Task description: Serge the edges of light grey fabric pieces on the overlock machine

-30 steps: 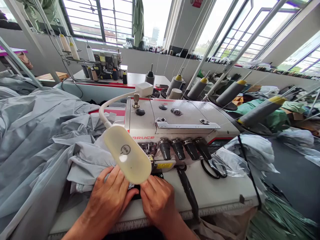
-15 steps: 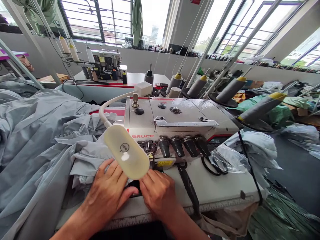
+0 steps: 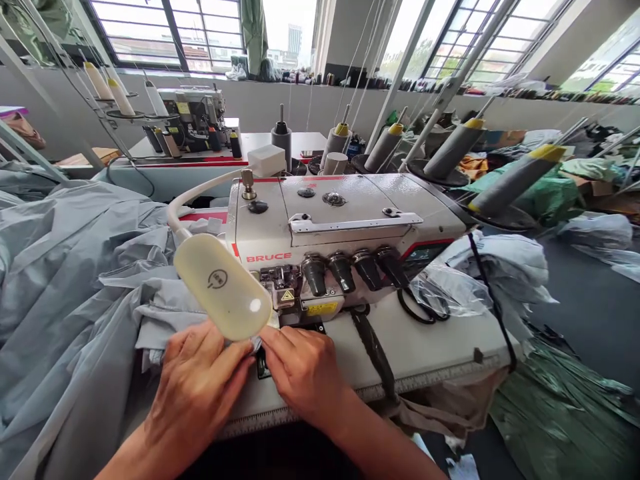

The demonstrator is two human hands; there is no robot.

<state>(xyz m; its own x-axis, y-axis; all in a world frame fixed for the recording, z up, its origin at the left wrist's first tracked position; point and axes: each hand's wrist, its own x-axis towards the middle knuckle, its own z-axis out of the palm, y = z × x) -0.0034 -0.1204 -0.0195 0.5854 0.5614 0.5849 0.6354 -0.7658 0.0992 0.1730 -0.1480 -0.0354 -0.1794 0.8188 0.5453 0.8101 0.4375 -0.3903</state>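
Grey cloth point(image 3: 165, 312) spreads leftward from my left hand point(image 3: 197, 383), the nearer one, which pinches it in front of the sewing machine point(image 3: 360, 197), while whether my right hand point(image 3: 303, 363) also grips I cannot tell.

Extends left forearm point(image 3: 143, 448) and right forearm point(image 3: 373, 427) forward from the lower edge, angling both inward. Holds left hand point(image 3: 195, 380) back upward, with fingers point(image 3: 197, 343) close together, partly hidden at the tips, and thumb point(image 3: 239, 387) pointing forward alongside. Curls right hand point(image 3: 304, 363), also back upward, near the left.
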